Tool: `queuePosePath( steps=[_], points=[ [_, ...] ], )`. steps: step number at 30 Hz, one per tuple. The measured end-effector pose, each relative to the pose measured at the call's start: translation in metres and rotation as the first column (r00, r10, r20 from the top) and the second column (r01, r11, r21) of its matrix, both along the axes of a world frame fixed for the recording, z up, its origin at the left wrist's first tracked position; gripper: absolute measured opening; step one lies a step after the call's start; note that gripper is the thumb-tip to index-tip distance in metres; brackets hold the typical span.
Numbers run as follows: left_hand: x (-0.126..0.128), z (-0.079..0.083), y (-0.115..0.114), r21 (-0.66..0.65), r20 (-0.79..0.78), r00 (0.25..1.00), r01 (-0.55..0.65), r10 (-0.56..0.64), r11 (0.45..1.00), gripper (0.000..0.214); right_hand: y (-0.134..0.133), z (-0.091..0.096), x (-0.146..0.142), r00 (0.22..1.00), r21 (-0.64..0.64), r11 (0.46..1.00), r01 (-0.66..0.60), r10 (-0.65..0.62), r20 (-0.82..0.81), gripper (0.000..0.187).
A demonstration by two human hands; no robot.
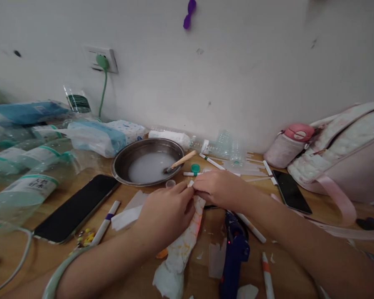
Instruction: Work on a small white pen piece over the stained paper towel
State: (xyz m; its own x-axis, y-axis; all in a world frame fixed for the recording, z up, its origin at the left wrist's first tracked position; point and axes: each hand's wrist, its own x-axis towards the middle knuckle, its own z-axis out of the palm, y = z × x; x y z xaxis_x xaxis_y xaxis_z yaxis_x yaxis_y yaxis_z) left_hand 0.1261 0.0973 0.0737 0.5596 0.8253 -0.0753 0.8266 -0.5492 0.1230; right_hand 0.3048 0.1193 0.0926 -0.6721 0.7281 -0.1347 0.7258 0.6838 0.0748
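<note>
My left hand and my right hand meet at the upper end of a long white tissue-covered piece with orange streaks. Fingers of both hands are closed on that end, and they hide most of it. Its lower end widens into crumpled white tissue over the table. Right of the piece lies a blue glue gun with a small red light. A metal bowl of cloudy whitish liquid stands just beyond my hands, a wooden-handled brush leaning on its rim.
Plastic bottles and tissue packs crowd the left. A black phone lies near my left forearm, another phone at right. Markers and scraps are scattered about. A bag and pink-lidded bottle stand against the wall.
</note>
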Motion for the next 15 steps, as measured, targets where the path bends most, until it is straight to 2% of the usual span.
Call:
queuePosePath(
  steps=[9,15],
  points=[
    [-0.0015,0.0025,0.0041,0.016,0.007,1.0,-0.001,0.001,1.0,0.025,-0.0019,0.0029,-0.0022,1.0,-0.03,0.999,0.026,-0.026,-0.012,0.02],
    [-0.002,-0.0024,0.003,0.06,0.014,0.999,0.028,-0.029,0.998,0.024,-0.0032,0.0042,-0.0036,0.999,-0.019,0.999,0.036,-0.036,0.01,0.018]
  ],
)
